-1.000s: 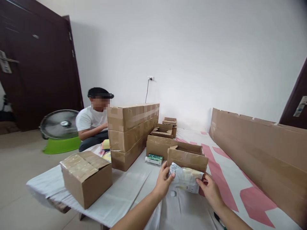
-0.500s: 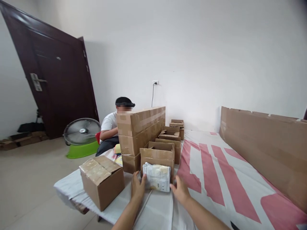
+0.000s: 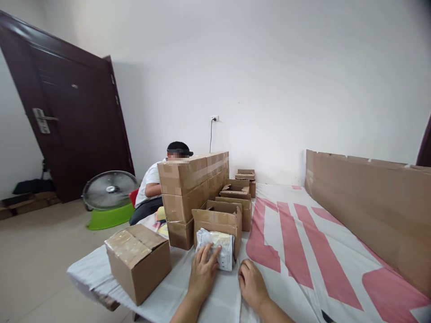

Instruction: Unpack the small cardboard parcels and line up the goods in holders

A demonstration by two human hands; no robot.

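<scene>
A white printed packet (image 3: 225,252), crinkled and plastic-looking, leans against the front of an open cardboard box (image 3: 202,219). My left hand (image 3: 203,271) lies on the packet's lower left part, fingers spread and their tips touching its face. Just right of the packet, my right hand (image 3: 252,281) rests low over the cloth with curled fingers, apart from the packet and with nothing visible in them. To the left of my hands sits a taped, closed cardboard box (image 3: 151,271).
A wall of stacked taped boxes (image 3: 182,204) stands behind, with several open boxes (image 3: 235,187) in a row beside it. A person (image 3: 150,184) sits beyond the stack. A cardboard panel (image 3: 363,197) borders the cloth-covered surface (image 3: 323,269). A fan (image 3: 110,188) stands left.
My left hand has moved from beside the packet onto its face. My right hand has drawn slightly down, away from the packet's edge, and its fingers have curled in. The view has shifted slightly.
</scene>
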